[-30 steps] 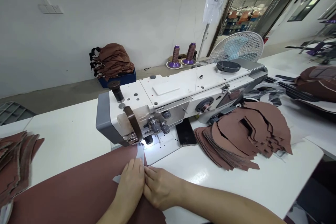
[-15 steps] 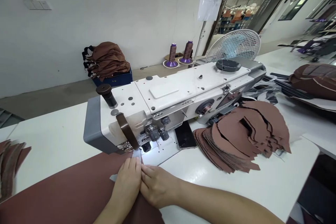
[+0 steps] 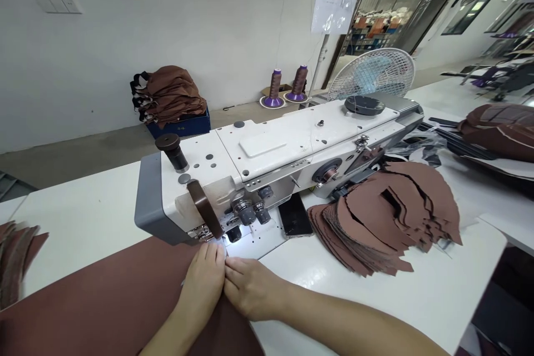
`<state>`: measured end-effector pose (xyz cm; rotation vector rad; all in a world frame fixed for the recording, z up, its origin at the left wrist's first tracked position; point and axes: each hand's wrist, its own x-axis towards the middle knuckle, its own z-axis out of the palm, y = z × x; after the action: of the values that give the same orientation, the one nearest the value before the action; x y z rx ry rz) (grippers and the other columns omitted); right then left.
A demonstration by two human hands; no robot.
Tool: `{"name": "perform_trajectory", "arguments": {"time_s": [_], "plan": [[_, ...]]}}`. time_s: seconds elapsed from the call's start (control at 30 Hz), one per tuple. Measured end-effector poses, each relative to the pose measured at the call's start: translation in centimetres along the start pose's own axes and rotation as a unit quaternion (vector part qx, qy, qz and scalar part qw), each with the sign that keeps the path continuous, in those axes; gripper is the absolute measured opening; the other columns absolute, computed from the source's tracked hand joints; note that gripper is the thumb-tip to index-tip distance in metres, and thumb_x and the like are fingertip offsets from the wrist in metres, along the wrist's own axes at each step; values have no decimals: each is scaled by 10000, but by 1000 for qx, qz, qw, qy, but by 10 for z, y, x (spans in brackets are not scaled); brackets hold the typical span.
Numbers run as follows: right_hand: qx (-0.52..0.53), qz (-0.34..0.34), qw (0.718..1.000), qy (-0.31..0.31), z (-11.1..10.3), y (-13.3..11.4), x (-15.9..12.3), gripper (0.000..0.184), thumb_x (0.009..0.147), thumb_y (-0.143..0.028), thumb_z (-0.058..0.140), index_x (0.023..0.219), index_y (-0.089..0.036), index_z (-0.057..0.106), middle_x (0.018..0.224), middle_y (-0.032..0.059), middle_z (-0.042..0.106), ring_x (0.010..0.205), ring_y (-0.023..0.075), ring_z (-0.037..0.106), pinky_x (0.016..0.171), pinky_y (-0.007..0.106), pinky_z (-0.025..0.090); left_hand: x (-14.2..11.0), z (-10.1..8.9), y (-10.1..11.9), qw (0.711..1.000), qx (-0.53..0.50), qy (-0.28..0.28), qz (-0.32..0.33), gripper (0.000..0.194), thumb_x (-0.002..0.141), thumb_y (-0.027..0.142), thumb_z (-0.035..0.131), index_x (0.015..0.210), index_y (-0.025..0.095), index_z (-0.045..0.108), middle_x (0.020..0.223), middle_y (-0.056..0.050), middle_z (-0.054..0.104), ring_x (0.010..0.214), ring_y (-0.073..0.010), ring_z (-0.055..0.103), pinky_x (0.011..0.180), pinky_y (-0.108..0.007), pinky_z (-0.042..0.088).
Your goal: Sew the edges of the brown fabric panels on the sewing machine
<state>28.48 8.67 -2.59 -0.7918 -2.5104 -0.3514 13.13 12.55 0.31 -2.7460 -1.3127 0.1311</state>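
Observation:
A large brown leather-like sheet (image 3: 104,295) lies under the head of a white sewing machine (image 3: 267,150), its right edge running below both hands. My left hand (image 3: 204,275) is closed on the sheet close to the needle area, fingers together and pressing down. A small pale piece (image 3: 221,246) shows at its fingertips, partly covered. My right hand (image 3: 252,289) touches the left one and pinches the sheet's edge, with the fingertips partly hidden. The needle and presser foot are hard to make out behind the machine's brown finger guard (image 3: 204,208).
Stacked brown cut pieces (image 3: 375,217) lie right of the machine, beside a black phone (image 3: 295,216). More brown pieces (image 3: 20,261) sit at the left edge. Thread cones (image 3: 274,89), a fan (image 3: 373,75) and a blue crate (image 3: 179,127) of brown goods stand behind.
The sheet and both hands have shifted slightly forward, toward the needle. Less of the pale piece shows by my left hand. The hands keep their hold.

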Motion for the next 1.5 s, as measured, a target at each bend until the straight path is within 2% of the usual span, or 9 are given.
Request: {"name": "perform_trajectory", "arguments": {"time_s": [0.13,0.3,0.47,0.57,0.73,0.93,1.23,1.37,1.5], "plan": [[7,-7,1000,6,-9,-1,-2,223,900,-107,407,824,-92,616,890,142,659,868,215,606,897,353,493,-6,-2,-18,998,-63,2,0,460,843,-3,339,1175,172,604,1004,-98,609,889,-224,565,795,-360,486],[-8,-13,1000,21,-13,-4,-4,193,879,-81,423,854,-53,612,955,201,657,908,234,633,929,379,483,-14,6,-39,990,-132,10,43,438,877,62,292,1126,203,623,1040,-73,623,913,-199,564,816,-325,486],[-24,-16,999,25,-7,-4,-3,196,870,-87,434,914,-21,613,994,230,655,955,262,637,951,403,470,-12,16,-55,986,-117,54,109,423,905,103,279,1157,195,606,1142,-82,636,1010,-204,580,888,-326,473],[-32,-16,999,19,-5,-4,-3,209,870,-90,430,923,-14,617,1012,238,654,973,271,634,951,406,471,-8,16,-60,987,-82,50,129,445,912,114,249,1174,177,604,1173,-107,635,968,-217,611,826,-332,495],[-33,-11,999,28,-4,-4,-3,208,848,-84,446,920,-5,624,1034,246,652,981,291,636,951,418,473,-3,10,-60,986,-32,54,156,455,927,118,221,1165,133,608,1127,-141,655,954,-242,622,786,-365,495],[-34,-4,998,48,-4,-4,-1,239,843,-78,428,933,3,634,1023,237,665,964,294,642,903,421,503,-1,8,-58,984,-27,55,167,431,926,84,229,1110,116,617,1036,-140,666,776,-212,632,750,-377,467],[-41,0,998,51,0,-7,0,238,838,-85,441,929,10,640,1040,250,662,989,319,638,870,445,516,4,13,-56,968,-27,142,204,345,915,82,261,969,129,598,925,-105,646,764,-206,594,663,-323,451],[-47,4,998,43,2,-8,-1,244,849,-89,438,954,11,634,1064,253,657,1021,322,630,886,463,508,2,16,-52,968,-7,145,207,326,883,48,296,1015,114,586,937,-111,644,778,-211,599,651,-323,460],[-51,6,998,36,2,-9,0,264,861,-96,421,978,9,632,1077,255,653,1048,324,622,931,481,484,2,13,-41,973,15,135,185,279,836,26,377,964,101,613,885,-109,643,775,-236,608,640,-348,487]]}}
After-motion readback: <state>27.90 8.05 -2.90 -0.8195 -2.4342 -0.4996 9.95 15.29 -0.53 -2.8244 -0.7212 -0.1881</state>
